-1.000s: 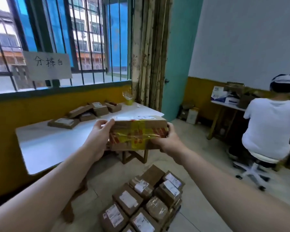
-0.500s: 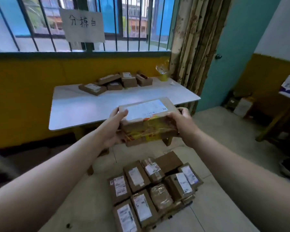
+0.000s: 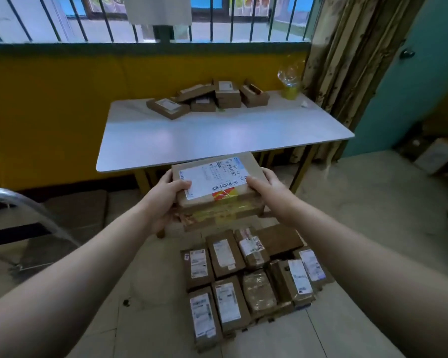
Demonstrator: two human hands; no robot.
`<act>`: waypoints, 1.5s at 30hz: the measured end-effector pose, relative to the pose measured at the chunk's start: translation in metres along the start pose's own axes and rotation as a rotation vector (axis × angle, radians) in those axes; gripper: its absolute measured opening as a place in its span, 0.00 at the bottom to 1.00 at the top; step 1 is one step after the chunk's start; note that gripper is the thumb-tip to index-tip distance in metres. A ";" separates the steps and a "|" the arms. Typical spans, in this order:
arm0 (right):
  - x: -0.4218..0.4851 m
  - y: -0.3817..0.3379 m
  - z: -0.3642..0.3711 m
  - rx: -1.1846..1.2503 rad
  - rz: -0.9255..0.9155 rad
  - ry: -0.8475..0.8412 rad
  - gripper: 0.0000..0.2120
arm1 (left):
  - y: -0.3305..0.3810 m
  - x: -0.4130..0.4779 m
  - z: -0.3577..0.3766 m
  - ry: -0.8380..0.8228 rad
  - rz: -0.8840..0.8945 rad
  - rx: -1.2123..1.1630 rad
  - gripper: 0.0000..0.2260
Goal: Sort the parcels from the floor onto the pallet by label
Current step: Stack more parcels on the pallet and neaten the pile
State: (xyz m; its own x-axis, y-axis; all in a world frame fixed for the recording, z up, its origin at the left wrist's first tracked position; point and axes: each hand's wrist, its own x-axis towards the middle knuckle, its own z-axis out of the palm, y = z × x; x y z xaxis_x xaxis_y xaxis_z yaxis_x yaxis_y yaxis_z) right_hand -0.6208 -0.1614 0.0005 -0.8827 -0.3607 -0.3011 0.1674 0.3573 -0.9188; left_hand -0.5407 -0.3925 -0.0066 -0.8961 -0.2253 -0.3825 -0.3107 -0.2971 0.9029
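Fingers [image 3: 184, 183] of left hand [image 3: 166, 200] and right hand [image 3: 267, 187] grip one parcel [image 3: 212, 177].

Yellow cup [image 3: 291, 92] near curtain [image 3: 347, 60]

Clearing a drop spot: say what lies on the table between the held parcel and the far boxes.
Nothing: bare table from parcel to boxes, in the head view.

Nothing is legible: the white label [image 3: 212, 178] on the held parcel [image 3: 219, 206], centre frame, shows barcodes and blurred print (floor parcels [image 3: 224, 254] likewise).
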 end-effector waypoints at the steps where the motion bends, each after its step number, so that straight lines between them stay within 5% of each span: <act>1: 0.002 0.004 -0.003 0.000 0.016 -0.011 0.27 | -0.003 0.007 0.001 -0.005 -0.009 0.019 0.18; 4: 0.013 0.012 -0.022 -0.048 0.021 0.018 0.30 | -0.009 0.033 0.016 -0.031 -0.012 0.077 0.20; 11: 0.029 0.027 -0.071 -0.726 -0.086 -0.022 0.51 | -0.018 0.066 0.078 -0.084 -0.015 0.194 0.25; 19: 0.085 0.058 -0.173 -1.122 -0.230 -0.154 0.56 | -0.031 0.121 0.170 -0.114 -0.008 0.319 0.28; 27: 0.179 0.130 -0.256 -1.185 -0.314 -0.434 0.55 | -0.102 0.200 0.266 0.027 -0.159 0.268 0.33; 32: 0.232 0.203 -0.260 -1.158 -0.338 -0.450 0.54 | -0.158 0.251 0.273 0.103 -0.204 0.292 0.32; 38: 0.293 0.311 -0.245 -1.172 -0.233 -0.506 0.57 | -0.267 0.304 0.238 0.289 -0.325 0.739 0.25; 45: 0.340 0.420 -0.219 -1.251 -0.210 -0.556 0.60 | -0.394 0.328 0.208 0.109 -0.487 1.283 0.34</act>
State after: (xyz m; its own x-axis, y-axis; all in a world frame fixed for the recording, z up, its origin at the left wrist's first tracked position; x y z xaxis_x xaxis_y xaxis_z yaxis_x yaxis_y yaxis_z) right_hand -0.9464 0.0548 -0.4319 -0.5031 -0.6903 -0.5201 -0.7077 0.6744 -0.2105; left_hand -0.7779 -0.1566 -0.4465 -0.6029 -0.4353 -0.6685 -0.7087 0.6771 0.1982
